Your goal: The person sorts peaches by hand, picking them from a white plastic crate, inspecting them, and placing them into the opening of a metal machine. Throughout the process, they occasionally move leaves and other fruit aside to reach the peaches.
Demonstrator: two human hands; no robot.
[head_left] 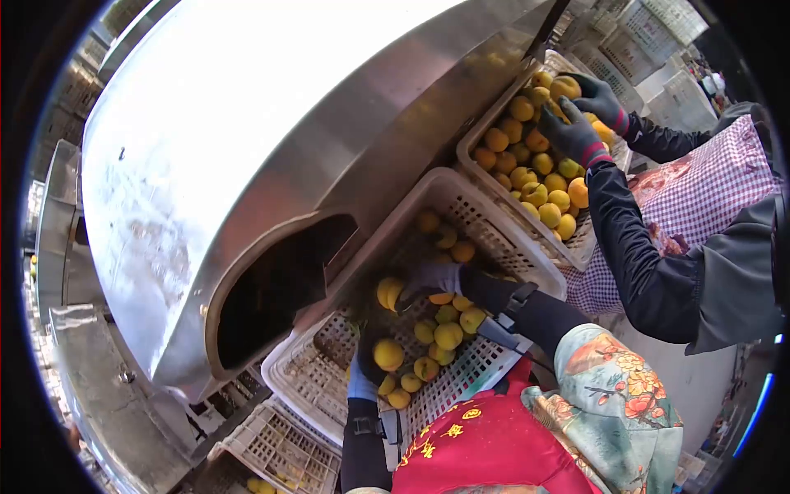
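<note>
Both my hands reach into a white plastic crate (527, 247) partly filled with yellow-orange peaches (448, 336). My right hand (426, 281), in a greyish glove, is curled against a pair of peaches (389, 293) near the crate's middle. Lower and to the left, my left hand (364, 370) wears a glove with a blue cuff and dark fingers. It is cupped around the side of a larger peach (388, 354). Shadow hides part of the fingers on both hands. More peaches lie between my forearms and at the crate's far end.
A large metal machine with a dark opening (284, 288) stands left of the crate. At upper right, a co-worker's gloved hands (580, 119) handle peaches in a fuller crate (584, 247). Another crate (284, 449) with a few fruits sits at lower left.
</note>
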